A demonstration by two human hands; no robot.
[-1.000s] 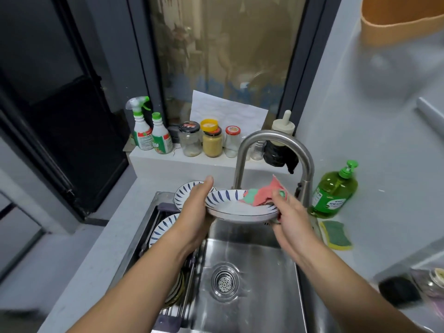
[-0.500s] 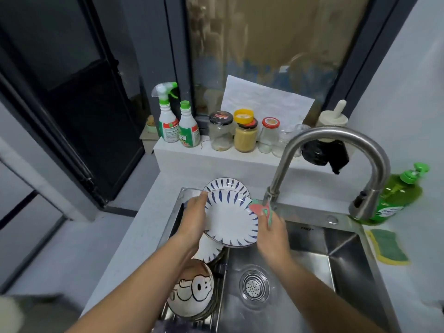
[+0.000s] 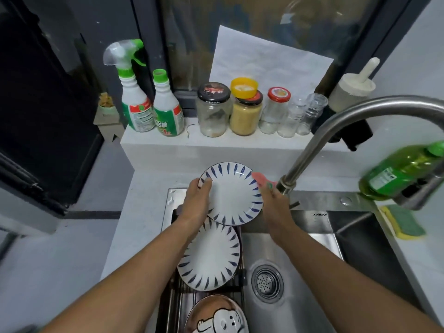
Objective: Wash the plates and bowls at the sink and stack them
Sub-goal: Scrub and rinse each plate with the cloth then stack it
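"Where was the plate (image 3: 234, 195)?"

"In the head view it was up over the left end of the sink (image 3: 312, 272), tilted with its face toward the person. Below it a second plate (image 3: 211, 258) lay on the rack (image 3: 174, 306), and a bowl (image 3: 216, 318) sat nearer."

"Who had hold of it?"

"The left hand (image 3: 197, 203) gripped the left rim, thumb on the face and fingers behind. The right hand (image 3: 274, 205) was curled round a cloth (image 3: 262, 180) at the right rim. I couldn't tell whether it bore any of the weight."

"How would it handle?"

"Glazed ceramic, I'd judge: stiff, fairly heavy, breakable, and slick if wet or soapy. The rim is the place to take it, thumb over and fingers under, on opposite sides. One hand pinching a wet edge might slip, and it would drop onto the plate below."
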